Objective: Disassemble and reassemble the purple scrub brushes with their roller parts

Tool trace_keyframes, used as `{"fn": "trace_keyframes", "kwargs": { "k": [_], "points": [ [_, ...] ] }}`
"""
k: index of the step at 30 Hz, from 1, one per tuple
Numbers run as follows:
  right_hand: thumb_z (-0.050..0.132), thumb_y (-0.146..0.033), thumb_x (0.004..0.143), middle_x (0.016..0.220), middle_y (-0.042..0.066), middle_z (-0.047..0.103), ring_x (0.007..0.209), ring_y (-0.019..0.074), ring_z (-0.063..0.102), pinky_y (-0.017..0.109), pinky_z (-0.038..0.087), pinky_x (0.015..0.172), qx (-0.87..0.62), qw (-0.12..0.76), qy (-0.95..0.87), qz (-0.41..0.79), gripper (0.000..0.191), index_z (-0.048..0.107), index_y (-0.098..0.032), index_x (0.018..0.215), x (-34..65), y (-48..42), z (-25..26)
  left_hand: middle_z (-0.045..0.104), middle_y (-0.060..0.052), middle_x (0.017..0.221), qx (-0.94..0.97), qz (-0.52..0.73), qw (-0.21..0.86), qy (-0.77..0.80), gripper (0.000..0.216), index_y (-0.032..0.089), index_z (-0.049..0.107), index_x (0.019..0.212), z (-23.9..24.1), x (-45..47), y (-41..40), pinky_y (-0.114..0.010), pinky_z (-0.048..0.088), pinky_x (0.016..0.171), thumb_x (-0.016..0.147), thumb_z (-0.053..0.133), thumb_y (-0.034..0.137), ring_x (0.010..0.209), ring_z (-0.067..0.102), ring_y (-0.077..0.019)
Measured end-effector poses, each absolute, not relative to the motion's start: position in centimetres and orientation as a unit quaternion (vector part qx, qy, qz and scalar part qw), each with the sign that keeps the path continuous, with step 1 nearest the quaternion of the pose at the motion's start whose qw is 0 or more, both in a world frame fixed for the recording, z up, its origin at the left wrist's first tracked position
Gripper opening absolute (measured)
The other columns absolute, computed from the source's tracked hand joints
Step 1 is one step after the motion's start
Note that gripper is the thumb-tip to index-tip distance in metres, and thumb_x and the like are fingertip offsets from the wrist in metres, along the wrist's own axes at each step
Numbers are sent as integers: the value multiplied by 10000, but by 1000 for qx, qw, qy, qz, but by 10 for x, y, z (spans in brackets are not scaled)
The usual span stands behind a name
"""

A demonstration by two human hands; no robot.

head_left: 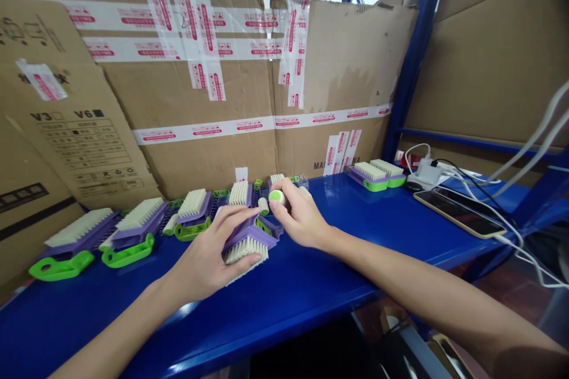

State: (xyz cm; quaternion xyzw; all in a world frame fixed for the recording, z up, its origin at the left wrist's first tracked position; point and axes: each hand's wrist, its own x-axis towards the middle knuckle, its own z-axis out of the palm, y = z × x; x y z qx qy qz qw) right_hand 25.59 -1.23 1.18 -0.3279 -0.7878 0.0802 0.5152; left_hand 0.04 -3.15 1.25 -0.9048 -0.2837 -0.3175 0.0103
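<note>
My left hand (pixel 205 257) is wrapped round a purple scrub brush (pixel 255 234), with its cream bristles tilted down toward me and a bit of green showing in the body. Close beside it, my right hand (pixel 306 216) is closed on a small white cylinder with a green end (pixel 277 196). A second short white-and-green cylinder (pixel 263 206) shows between the two hands; what it is attached to is hidden. Behind my hands stand more purple brushes (pixel 193 204) with green handle parts, some partly covered by my fingers.
On the left, other brushes (pixel 137 216) with green handles (pixel 128 253) line the blue shelf (pixel 213 331). Two finished-looking brushes (pixel 376 173) lie at the back right. Phones (pixel 460 212), a white charger (pixel 429 172) and loose cables are at the right. Taped cardboard (pixel 244 95) walls the back.
</note>
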Motion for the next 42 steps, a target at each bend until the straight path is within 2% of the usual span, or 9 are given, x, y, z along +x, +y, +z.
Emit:
{"fn": "trace_keyframes", "kwargs": {
  "k": [7, 13, 18, 25, 35, 42],
  "points": [
    [553, -319, 1002, 1084, 63, 634, 1005, 243, 599, 412, 471, 931, -316, 506, -802, 39, 133, 547, -227, 1097, 252, -7, 10, 522, -110, 1514, -907, -311, 13, -284, 670, 363, 380, 1620, 13, 0, -32, -496, 577, 1141, 1033, 696, 431, 1410, 598, -328],
    [505, -376, 1081, 1078, 63, 650, 1032, 252, 573, 419, 446, 963, -335, 478, -812, 25, 148, 566, -243, 1066, 252, -8, 11, 531, -113, 1516, -907, -306, 15, -288, 679, 364, 383, 1619, 14, -1, -30, -507, 584, 1130, 1025, 705, 433, 1393, 616, -336],
    [483, -420, 1097, 941, 36, 626, 924, 236, 542, 391, 423, 900, -352, 483, -802, 25, 232, 528, -245, 951, 254, -7, 13, 561, -109, 1507, -906, -306, 18, -293, 679, 353, 400, 1614, 14, -3, -28, -480, 614, 1085, 1017, 712, 437, 1371, 638, -330],
    [455, -439, 1101, 864, 21, 579, 846, 220, 500, 374, 385, 839, -342, 503, -794, 13, 306, 478, -245, 865, 258, -11, 21, 581, -91, 1523, -912, -290, 33, -289, 637, 334, 474, 1568, 14, -5, -26, -424, 619, 1077, 1000, 737, 451, 1354, 666, -296],
    [454, -469, 1111, 819, 7, 578, 819, 198, 547, 335, 390, 782, -355, 490, -796, 16, 344, 484, -243, 853, 256, -6, 15, 632, -100, 1510, -922, -281, 50, -261, 569, 289, 550, 1518, 15, -5, -25, -435, 621, 1087, 1001, 742, 427, 1361, 678, -300],
    [456, -580, 1122, 693, -32, 531, 649, 160, 516, 316, 323, 658, -402, 474, -782, 51, 452, 451, -250, 813, 255, -5, 12, 663, -87, 1495, -921, -285, 54, -261, 546, 294, 593, 1504, 16, -7, -24, -429, 644, 1056, 997, 742, 430, 1321, 707, -294]
  ]
}}
